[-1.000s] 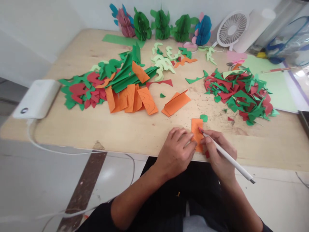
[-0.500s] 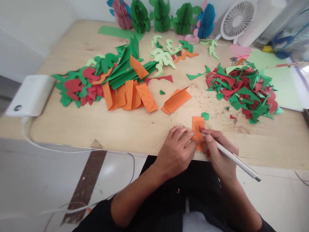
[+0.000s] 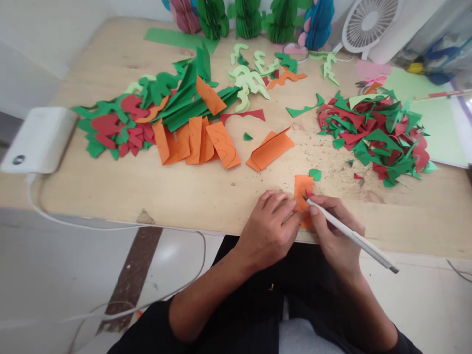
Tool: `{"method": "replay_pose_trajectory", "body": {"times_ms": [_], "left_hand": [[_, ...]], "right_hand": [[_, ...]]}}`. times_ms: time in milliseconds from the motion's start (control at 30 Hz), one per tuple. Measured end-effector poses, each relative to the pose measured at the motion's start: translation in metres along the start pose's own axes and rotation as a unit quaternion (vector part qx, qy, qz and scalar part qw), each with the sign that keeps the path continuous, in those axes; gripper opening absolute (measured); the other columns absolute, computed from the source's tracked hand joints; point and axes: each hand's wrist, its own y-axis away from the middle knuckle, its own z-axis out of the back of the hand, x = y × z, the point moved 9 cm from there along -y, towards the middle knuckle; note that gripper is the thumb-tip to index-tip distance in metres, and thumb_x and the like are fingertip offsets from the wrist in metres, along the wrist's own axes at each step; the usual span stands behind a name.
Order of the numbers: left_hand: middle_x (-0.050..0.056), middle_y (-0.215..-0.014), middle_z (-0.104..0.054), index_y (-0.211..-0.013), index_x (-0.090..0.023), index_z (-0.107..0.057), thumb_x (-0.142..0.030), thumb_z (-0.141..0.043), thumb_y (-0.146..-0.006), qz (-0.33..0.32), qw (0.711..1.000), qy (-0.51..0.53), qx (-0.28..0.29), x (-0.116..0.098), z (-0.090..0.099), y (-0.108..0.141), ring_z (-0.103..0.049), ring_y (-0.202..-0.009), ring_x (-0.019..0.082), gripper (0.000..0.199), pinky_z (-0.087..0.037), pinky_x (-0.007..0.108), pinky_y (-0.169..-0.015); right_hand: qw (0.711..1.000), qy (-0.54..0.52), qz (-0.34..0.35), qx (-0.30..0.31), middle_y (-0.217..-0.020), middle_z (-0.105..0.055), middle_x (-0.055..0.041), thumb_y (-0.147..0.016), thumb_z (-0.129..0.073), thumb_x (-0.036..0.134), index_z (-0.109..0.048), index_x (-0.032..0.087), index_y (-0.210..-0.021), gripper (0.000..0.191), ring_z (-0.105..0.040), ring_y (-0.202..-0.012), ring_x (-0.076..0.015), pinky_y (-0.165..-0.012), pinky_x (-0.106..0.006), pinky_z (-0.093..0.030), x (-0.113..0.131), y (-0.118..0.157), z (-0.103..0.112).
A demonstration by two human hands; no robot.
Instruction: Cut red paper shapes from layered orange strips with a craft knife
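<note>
A narrow orange paper strip (image 3: pixel 301 185) lies upright before me near the table's front edge. My left hand (image 3: pixel 270 228) has its fingers curled together and presses the strip's left side down on the table. In my right hand (image 3: pixel 336 250) is a white pen (image 3: pixel 363 245), pinched near its point. The dark tip touches or hovers just over the middle of the strip; which, I cannot tell. A small red scrap (image 3: pixel 309 192) shows beside the tip. Just past the strip's top right corner sits a green scrap (image 3: pixel 315 174). The strip's lower part is partly covered by my fingers.
Folded orange pieces (image 3: pixel 223 142) with pencilled wavy lines lie left of centre, near green and red cutouts (image 3: pixel 106 130). A heap of scraps (image 3: pixel 379 132) lies right. Paper honeycomb figures (image 3: pixel 248 19) and a white fan (image 3: pixel 370 22) line the back. A white power bank (image 3: pixel 40 140) trails a cable.
The pen tip has shifted very slightly to the left and up on the orange strip. My view has tilted down a little; the left hand still presses the strip.
</note>
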Motion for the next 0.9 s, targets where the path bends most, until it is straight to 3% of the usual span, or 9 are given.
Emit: {"method": "replay_pose_trajectory", "body": {"times_ms": [167,400,900], "left_hand": [[0.012,-0.111,-0.069,-0.093,-0.013,-0.067,-0.018,-0.049,-0.093,-0.001,1.000,-0.001,-0.010,0.000,0.001,0.000,-0.058,-0.107,0.026,0.018,-0.046,0.049,-0.100],[0.012,-0.108,-0.069,-0.091,-0.013,-0.067,-0.016,-0.051,-0.092,-0.001,1.000,0.001,-0.017,0.000,0.000,0.000,-0.059,-0.104,0.025,0.016,-0.046,0.049,-0.101],[0.011,-0.110,-0.069,-0.092,-0.013,-0.066,-0.013,-0.052,-0.091,0.001,1.000,0.006,-0.026,0.000,0.000,0.001,-0.059,-0.106,0.026,0.014,-0.046,0.050,-0.101]], "right_hand": [[0.999,0.023,0.028,-0.012,-0.082,-0.075,-0.0019,-0.087,-0.062,0.030,-0.068,0.023,-0.090,0.009,-0.069,-0.071,-0.0160,-0.066,-0.028,-0.057,0.006,-0.001,0.000],[1.000,0.005,0.013,-0.008,-0.082,-0.074,-0.0011,-0.086,-0.065,0.026,-0.065,0.023,-0.092,0.007,-0.069,-0.069,-0.0143,-0.058,-0.024,-0.054,-0.001,0.002,-0.003],[0.996,0.074,0.057,-0.013,-0.078,-0.074,-0.0001,-0.087,-0.064,0.029,-0.066,0.023,-0.087,0.006,-0.067,-0.065,-0.0147,-0.059,-0.026,-0.053,0.007,0.001,-0.004]]}}
